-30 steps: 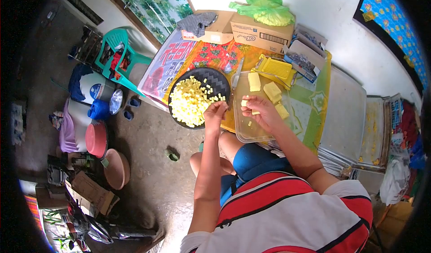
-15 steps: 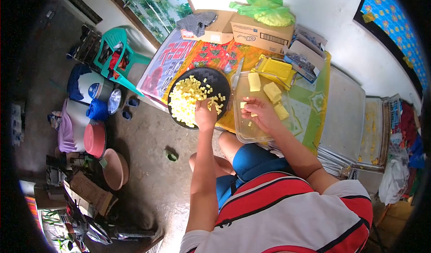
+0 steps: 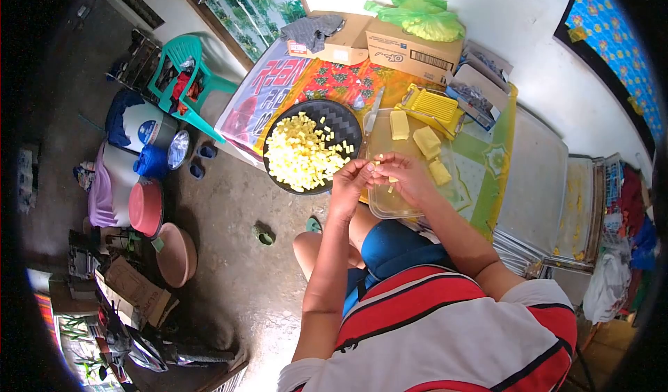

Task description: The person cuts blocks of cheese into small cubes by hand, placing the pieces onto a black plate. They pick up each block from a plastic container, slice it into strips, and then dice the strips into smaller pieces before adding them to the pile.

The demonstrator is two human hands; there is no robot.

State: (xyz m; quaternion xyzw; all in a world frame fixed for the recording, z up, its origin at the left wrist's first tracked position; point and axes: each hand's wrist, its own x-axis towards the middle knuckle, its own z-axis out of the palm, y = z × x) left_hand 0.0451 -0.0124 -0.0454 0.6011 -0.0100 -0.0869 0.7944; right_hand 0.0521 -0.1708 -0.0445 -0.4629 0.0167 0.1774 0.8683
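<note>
My left hand (image 3: 353, 180) and my right hand (image 3: 401, 176) meet over the left edge of a clear plastic tray (image 3: 390, 212). Small yellow pieces show at the fingertips of both hands, whose fingers are pinched together. Inside the tray lie larger yellow blocks (image 3: 426, 142), beyond my right hand. To the left, a round black tray (image 3: 338, 119) carries a heap of small yellow cubes (image 3: 299, 152). A knife (image 3: 374, 111) lies between the two trays, its blade pointing away from me.
A yellow slatted tool (image 3: 430, 108) sits beyond the clear tray. Cardboard boxes (image 3: 410, 51), a grey cloth (image 3: 311, 31) and a green plastic bag (image 3: 421, 17) are at the table's back. A green chair (image 3: 223, 83) and basins (image 3: 175, 254) stand at the left.
My left hand has moved right, from the cube heap to my right hand's fingertips. The view has shifted slightly.
</note>
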